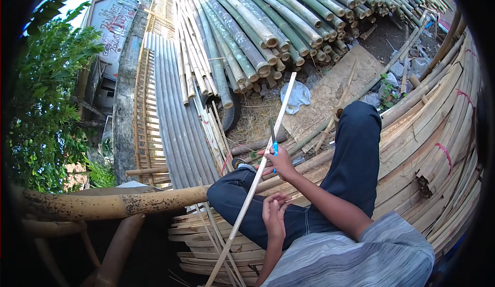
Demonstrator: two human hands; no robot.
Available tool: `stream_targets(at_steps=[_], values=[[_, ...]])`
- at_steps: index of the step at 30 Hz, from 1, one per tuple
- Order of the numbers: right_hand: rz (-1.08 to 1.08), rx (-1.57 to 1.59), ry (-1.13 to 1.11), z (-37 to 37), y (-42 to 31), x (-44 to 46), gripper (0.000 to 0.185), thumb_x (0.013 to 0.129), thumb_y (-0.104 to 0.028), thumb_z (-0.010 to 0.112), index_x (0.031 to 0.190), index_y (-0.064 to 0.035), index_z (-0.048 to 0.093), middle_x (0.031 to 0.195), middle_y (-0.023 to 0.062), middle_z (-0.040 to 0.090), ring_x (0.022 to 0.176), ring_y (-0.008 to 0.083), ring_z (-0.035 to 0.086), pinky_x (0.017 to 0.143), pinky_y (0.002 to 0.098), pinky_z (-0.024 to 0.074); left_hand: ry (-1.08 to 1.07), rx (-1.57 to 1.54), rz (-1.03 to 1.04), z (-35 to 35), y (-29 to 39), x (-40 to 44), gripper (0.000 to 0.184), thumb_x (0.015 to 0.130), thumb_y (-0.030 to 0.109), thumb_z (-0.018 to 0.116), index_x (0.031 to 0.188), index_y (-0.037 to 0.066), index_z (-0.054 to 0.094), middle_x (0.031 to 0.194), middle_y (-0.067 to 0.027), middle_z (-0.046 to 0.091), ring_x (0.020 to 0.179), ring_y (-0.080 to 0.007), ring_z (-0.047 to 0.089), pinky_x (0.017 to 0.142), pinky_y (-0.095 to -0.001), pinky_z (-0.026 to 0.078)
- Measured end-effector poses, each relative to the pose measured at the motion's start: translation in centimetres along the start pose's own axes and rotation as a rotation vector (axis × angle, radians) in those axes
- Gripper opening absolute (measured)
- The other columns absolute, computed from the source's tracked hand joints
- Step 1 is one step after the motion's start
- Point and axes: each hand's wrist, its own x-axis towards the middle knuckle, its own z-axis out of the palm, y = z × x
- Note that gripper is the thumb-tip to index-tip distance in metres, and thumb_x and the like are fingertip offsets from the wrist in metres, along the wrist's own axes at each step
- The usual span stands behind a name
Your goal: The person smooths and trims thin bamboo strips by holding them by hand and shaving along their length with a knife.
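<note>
My right hand (279,164) is closed around the blue handle of a knife (275,147), whose dark blade points up the view. A long pale bamboo strip (245,205) runs diagonally across my lap and passes by the fingers of this hand, some of which show on its far side. My left hand (275,210) is lower, over my thigh, just right of the strip. Its fingers are loosely curled and apart, with nothing visible in them.
Split bamboo (412,148) lies bundled around my legs, with pink ties. A thick bamboo pole (154,202) extends leftward. Ahead are stacked green poles (247,29), a tire (233,116), a plastic bag (296,98) and a flat board (330,86). Corrugated sheeting (178,117) stands at left.
</note>
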Motion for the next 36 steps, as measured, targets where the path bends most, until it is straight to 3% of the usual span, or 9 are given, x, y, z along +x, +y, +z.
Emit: stream_targets(at_steps=[5, 9, 12, 16, 17, 20, 22, 24, 36], values=[[-0.023, -0.230, -0.080, 2.5, -0.2, -2.1, 0.022, 0.095, -0.006, 0.045, 0.114, 0.0048, 0.047, 0.111, 0.0152, 0.059, 0.084, 0.0297, 0.070, 0.057, 0.0356, 0.0632, 0.063, 0.836, 0.452, -0.9, 4.7, -0.4, 0.019, 0.085, 0.003, 0.062, 0.102, -0.002, 0.057, 0.105, -0.0152, 0.059, 0.099, -0.0264, 0.059, 0.092, -0.0353, 0.046], [-0.048, -0.286, -0.179, 4.8, -1.3, -3.7, 0.022, 0.095, -0.008, 0.047, 0.114, 0.0034, 0.049, 0.107, 0.0134, 0.060, 0.087, 0.0277, 0.070, 0.059, 0.0352, 0.0632, 0.123, 1.240, 0.453, -2.8, 7.6, 2.6, 0.037, 0.089, 0.014, 0.062, 0.120, 0.000, 0.049, 0.106, -0.0130, 0.057, 0.097, -0.0226, 0.058, 0.089, -0.0322, 0.045], [-0.162, -0.491, -0.193, 6.0, -1.5, -4.4, 0.025, 0.093, -0.011, 0.051, 0.114, 0.0010, 0.058, 0.097, 0.0072, 0.065, 0.078, 0.0149, 0.067, 0.062, 0.0275, 0.0573, -0.106, 0.576, 0.039, -5.8, 7.1, 5.8, 0.040, 0.094, 0.017, 0.059, 0.126, 0.000, 0.042, 0.102, -0.0120, 0.058, 0.094, -0.0222, 0.061, 0.086, -0.0324, 0.048], [-0.214, -0.650, -0.312, 8.0, -2.6, -4.6, 0.025, 0.093, -0.015, 0.055, 0.113, -0.0016, 0.061, 0.083, 0.0060, 0.062, 0.071, 0.0119, 0.062, 0.060, 0.0301, 0.0515, -0.302, 0.145, -0.187, -7.7, 7.8, 7.2, 0.030, 0.100, 0.025, 0.048, 0.118, 0.001, 0.043, 0.083, -0.0089, 0.059, 0.059, -0.0146, 0.058, 0.054, -0.0238, 0.049], [-0.335, -0.693, -0.389, 8.2, -2.6, -4.2, 0.027, 0.095, -0.024, 0.054, 0.107, -0.0022, 0.062, 0.080, 0.0091, 0.063, 0.070, 0.0132, 0.063, 0.060, 0.0318, 0.0503, -0.287, 0.093, -0.185, -7.6, 7.9, 7.3, 0.028, 0.101, 0.032, 0.044, 0.106, 0.004, 0.047, 0.068, -0.0045, 0.053, 0.046, -0.0096, 0.046, 0.040, -0.0205, 0.036], [-0.069, -0.983, -0.530, 10.8, -7.8, -4.7, 0.033, 0.097, -0.033, 0.050, 0.105, -0.0024, 0.061, 0.081, 0.0061, 0.063, 0.073, 0.0150, 0.065, 0.066, 0.0321, 0.0532, -0.435, -0.207, -0.289, -9.8, 8.3, 7.1, 0.032, 0.101, 0.037, 0.041, 0.094, 0.007, 0.048, 0.061, -0.0006, 0.043, 0.043, -0.0069, 0.035, 0.038, -0.0192, 0.028], [-0.557, -1.426, -0.564, 10.2, -8.4, -2.1, 0.034, 0.095, -0.039, 0.051, 0.091, -0.0054, 0.054, 0.071, 0.0185, 0.059, 0.066, 0.0380, 0.062, 0.060, 0.0494, 0.0449, -0.402, -0.192, -0.279, -9.9, 8.9, 6.5, 0.038, 0.101, 0.041, 0.039, 0.084, 0.008, 0.047, 0.056, 0.0007, 0.034, 0.043, -0.0069, 0.030, 0.040, -0.0208, 0.026], [-0.739, -1.592, -0.632, 10.4, -10.1, -0.1, 0.025, 0.092, -0.034, 0.054, 0.094, -0.0085, 0.055, 0.068, 0.0199, 0.058, 0.063, 0.0419, 0.058, 0.059, 0.0530, 0.0420, -0.436, -0.258, -0.257, -10.4, 8.8, 5.9, 0.037, 0.101, 0.040, 0.039, 0.085, 0.008, 0.047, 0.055, 0.0001, 0.034, 0.041, -0.0078, 0.028, 0.040, -0.0226, 0.027], [-0.886, -1.799, -0.662, 8.3, -10.9, 4.6, 0.036, 0.084, -0.042, 0.062, 0.079, -0.0059, 0.059, 0.067, 0.0161, 0.062, 0.068, 0.0388, 0.062, 0.063, 0.0489, 0.0469, -0.339, -0.401, -0.272, -8.4, 7.2, 4.8, 0.035, 0.102, 0.039, 0.038, 0.106, 0.005, 0.048, 0.056, -0.0001, 0.034, 0.042, -0.0072, 0.027, 0.040, -0.0220, 0.025]])
